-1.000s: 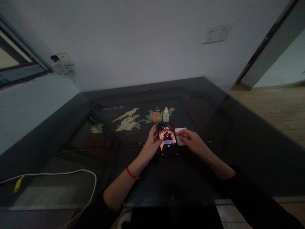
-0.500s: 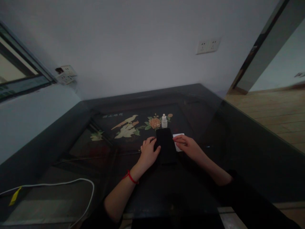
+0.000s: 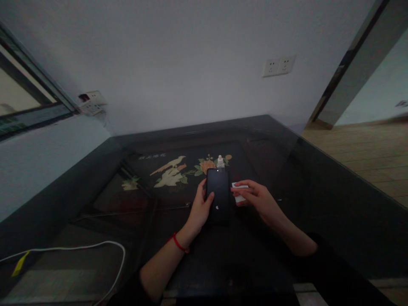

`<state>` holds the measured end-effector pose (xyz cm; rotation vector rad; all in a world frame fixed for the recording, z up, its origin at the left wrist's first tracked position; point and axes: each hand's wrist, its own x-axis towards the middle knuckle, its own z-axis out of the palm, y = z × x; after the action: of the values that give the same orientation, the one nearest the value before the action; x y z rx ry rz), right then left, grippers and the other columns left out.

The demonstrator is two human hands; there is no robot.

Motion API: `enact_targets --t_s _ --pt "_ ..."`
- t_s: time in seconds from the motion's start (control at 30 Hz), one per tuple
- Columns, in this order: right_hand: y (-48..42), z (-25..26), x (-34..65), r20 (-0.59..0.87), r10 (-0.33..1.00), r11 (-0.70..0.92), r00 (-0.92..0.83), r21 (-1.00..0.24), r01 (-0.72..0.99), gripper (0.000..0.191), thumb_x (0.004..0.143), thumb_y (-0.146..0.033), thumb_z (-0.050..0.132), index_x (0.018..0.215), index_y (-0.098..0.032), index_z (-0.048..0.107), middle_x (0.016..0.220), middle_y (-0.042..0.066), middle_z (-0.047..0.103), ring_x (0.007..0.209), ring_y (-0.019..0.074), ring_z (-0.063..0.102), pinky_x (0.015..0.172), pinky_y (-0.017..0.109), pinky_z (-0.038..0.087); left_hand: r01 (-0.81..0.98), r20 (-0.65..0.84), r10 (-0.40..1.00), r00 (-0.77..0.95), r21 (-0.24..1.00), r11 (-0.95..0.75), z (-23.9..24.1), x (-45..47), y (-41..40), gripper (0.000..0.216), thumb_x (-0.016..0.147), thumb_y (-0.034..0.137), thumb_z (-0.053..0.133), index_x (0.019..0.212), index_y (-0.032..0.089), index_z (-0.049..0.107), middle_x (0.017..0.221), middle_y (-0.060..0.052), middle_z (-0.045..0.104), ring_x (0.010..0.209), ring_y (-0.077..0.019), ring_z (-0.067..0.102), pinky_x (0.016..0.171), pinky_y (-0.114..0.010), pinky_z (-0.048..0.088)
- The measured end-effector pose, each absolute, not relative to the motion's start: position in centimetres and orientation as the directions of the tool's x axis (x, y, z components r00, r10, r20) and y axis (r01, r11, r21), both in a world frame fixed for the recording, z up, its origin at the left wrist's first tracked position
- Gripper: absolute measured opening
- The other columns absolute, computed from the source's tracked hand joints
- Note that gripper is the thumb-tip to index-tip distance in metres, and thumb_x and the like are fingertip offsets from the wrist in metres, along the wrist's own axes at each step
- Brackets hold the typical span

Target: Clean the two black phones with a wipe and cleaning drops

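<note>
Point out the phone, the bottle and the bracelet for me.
Phone (image 3: 218,193), head view: middle of its dark screen.
Bottle (image 3: 220,162), head view: its upper part, just below the cap.
Bracelet (image 3: 179,244), head view: the upward-facing part of its red band.

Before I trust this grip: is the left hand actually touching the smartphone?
Touching. The head view shows it plainly: the left hand wraps the left edge of the smartphone, its thumb overlapping the front.

Shows a row of pale Chinese characters on the dark glossy tabletop, reads 上 second, blurs elsewhere, bears a tiny white mark, illegible, on the black rectangular smartphone
</note>
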<state>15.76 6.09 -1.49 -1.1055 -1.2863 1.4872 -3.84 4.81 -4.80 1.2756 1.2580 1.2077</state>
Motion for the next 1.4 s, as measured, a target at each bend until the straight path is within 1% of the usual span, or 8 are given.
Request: enact_targets --t_s 0.1,0.2,0.3,0.4,0.63,0.77,1.23,1.4 --pt "6.2 -1.4 15.7 -0.124 0.952 -0.14 -0.279 -0.989 -0.039 0.031 0.079 -0.03 0.061 0.106 -0.017 0.058 0.093 0.01 0.072 0.083 0.0192 0.069 0.063 0.031 0.06 0.155 0.054 0.998 -0.034 0.987 -0.048 -4.4 -4.3 4.9 0.046 0.092 0.034 0.044 0.135 0.017 0.038 0.133 -0.013 0.056 0.119 -0.0213 0.056 0.1 -0.038 0.046" --pt "6.3 -1.2 16.0 -0.149 0.936 -0.165 -0.318 -0.986 -0.024 0.037 0.081 -0.029 0.059 0.116 -0.017 0.054 0.097 0.01 0.07 0.078 0.0188 0.07 0.058 0.03 0.06 0.232 0.095 0.995 0.003 0.968 -0.093 -3.3 -4.9 4.6 0.043 0.091 0.033 0.05 0.131 0.019 0.047 0.133 -0.009 0.057 0.121 -0.0209 0.054 0.105 -0.037 0.04" --pt "6.3 -1.0 16.5 -0.118 0.904 -0.135 -0.412 -0.991 -0.012 0.037 0.083 -0.027 0.057 0.118 -0.017 0.055 0.09 0.007 0.07 0.076 0.0184 0.071 0.062 0.031 0.06 0.481 0.219 0.967 0.13 0.839 -0.254 -1.9 -5.2 3.8 0.041 0.093 0.036 0.046 0.132 0.024 0.048 0.133 -0.005 0.058 0.122 -0.0199 0.054 0.105 -0.035 0.04" --pt "6.3 -0.8 17.0 -0.067 0.879 -0.084 -0.473 -0.996 -0.014 0.033 0.083 -0.024 0.056 0.115 -0.017 0.058 0.087 0.005 0.07 0.078 0.0172 0.07 0.067 0.032 0.06 0.555 0.257 0.949 0.185 0.769 -0.317 -0.7 -5.3 3.3 0.041 0.094 0.035 0.044 0.133 0.025 0.048 0.134 -0.004 0.058 0.121 -0.019 0.055 0.103 -0.033 0.041" --pt "6.2 -0.6 17.0 0.001 0.858 -0.019 -0.514 -0.999 -0.034 0.04 0.074 -0.015 0.056 0.113 -0.021 0.062 0.105 0.004 0.068 0.096 0.0185 0.066 0.081 0.036 0.058 0.629 0.304 0.931 0.202 0.688 -0.361 0.0 -5.2 2.8 0.04 0.094 0.034 0.043 0.133 0.023 0.048 0.133 -0.005 0.059 0.12 -0.0191 0.057 0.102 -0.034 0.043" --pt "6.1 -0.3 17.0 0.015 0.848 -0.015 -0.53 -0.998 -0.053 0.043 0.073 -0.016 0.058 0.116 -0.021 0.06 0.109 0.004 0.067 0.099 0.0183 0.065 0.087 0.038 0.056 0.66 0.323 0.929 0.181 0.66 -0.359 -0.2 -5.2 2.6 0.039 0.094 0.034 0.044 0.131 0.022 0.05 0.13 -0.006 0.061 0.118 -0.0192 0.058 0.1 -0.034 0.045" --pt "6.1 -0.4 16.8 0.037 0.855 0.065 -0.518 -0.997 0.035 0.038 0.071 -0.015 0.055 0.108 -0.021 0.065 0.105 0.004 0.069 0.092 0.0188 0.066 0.083 0.036 0.055 0.709 0.325 0.926 0.192 0.607 -0.36 -0.7 -5.4 2.6 0.037 0.095 0.039 0.041 0.125 0.022 0.055 0.122 -0.006 0.066 0.111 -0.0203 0.061 0.096 -0.033 0.046" --pt "5.8 -0.5 16.4 0.04 0.854 0.08 -0.519 -0.995 0.055 0.041 0.069 -0.014 0.052 0.108 -0.02 0.064 0.106 0.006 0.069 0.094 0.0203 0.065 0.084 0.037 0.054 0.72 0.286 0.943 0.169 0.618 -0.316 -0.4 -5.5 2.7 0.033 0.096 0.038 0.038 0.11 0.02 0.063 0.106 -0.006 0.071 0.098 -0.0197 0.065 0.086 -0.031 0.047"
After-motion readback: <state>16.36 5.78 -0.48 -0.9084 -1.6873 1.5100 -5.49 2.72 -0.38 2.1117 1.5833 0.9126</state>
